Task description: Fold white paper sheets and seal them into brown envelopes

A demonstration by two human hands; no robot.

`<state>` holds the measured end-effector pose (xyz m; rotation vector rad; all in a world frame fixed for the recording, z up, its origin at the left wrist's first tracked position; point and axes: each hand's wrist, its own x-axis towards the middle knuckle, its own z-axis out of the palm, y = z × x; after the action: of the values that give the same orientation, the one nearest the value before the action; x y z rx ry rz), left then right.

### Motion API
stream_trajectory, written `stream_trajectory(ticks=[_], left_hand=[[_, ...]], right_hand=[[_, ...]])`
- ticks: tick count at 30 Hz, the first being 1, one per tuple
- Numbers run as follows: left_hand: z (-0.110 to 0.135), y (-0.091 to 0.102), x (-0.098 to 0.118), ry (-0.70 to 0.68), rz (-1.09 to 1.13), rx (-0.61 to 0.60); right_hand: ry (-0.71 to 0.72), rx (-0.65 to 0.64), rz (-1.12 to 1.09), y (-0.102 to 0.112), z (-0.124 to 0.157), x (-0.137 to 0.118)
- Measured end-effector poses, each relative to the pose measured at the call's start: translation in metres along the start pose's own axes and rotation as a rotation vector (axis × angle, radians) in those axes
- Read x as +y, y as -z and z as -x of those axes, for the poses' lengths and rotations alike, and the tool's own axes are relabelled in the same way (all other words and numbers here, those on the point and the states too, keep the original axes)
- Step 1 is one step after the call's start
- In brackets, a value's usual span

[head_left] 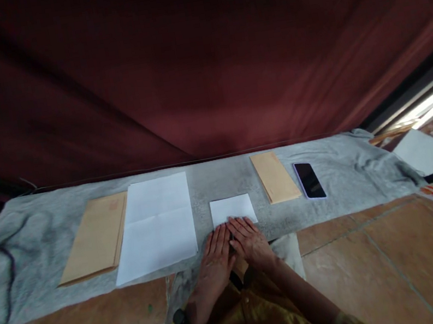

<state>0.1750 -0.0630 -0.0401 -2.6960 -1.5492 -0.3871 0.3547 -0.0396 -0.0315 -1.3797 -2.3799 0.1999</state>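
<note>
A small white sheet of paper (230, 208), seemingly folded, lies on the grey cloth in front of me. My left hand (216, 253) rests flat by its near left corner, fingers stretched out. Beside it, my right hand (250, 242) lies flat with its fingertips on the paper's near edge. The two hands touch or nearly touch at the fingers, and they cover the paper's near edge. To the left is a stack of large white sheets (155, 222), partly over brown envelopes (94, 237). A narrower brown envelope (275, 177) lies to the right.
A phone (310, 180) with a dark screen lies right of the narrow envelope. Grey cloth (351, 172) covers the long narrow surface. A dark red fabric (202, 76) rises behind it. Tiled floor (354, 266) shows in front, and a white sheet (424, 149) is at far right.
</note>
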Motion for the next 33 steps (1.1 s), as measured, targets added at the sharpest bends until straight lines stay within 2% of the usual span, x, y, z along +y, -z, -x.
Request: stream_trajectory(ticks=[9, 15, 25, 29, 33], left_hand=[[0.002, -0.009, -0.001, 0.001, 0.023, 0.062], [0.005, -0.012, -0.004, 0.001, 0.006, 0.049], [0.001, -0.008, -0.008, -0.032, -0.015, 0.085], [-0.008, 0.001, -0.006, -0.004, 0.003, 0.066], [-0.033, 0.010, -0.003, 0.062, 0.051, 0.079]], right_hand=[[-0.036, 0.067, 0.095, 0.001, 0.014, 0.026], [-0.049, 0.073, 0.104, 0.009, 0.020, 0.045], [-0.067, 0.090, 0.084, 0.011, 0.022, 0.043], [-0.088, 0.113, 0.053, 0.012, 0.022, 0.044], [-0.108, 0.111, 0.015, 0.014, 0.010, 0.040]])
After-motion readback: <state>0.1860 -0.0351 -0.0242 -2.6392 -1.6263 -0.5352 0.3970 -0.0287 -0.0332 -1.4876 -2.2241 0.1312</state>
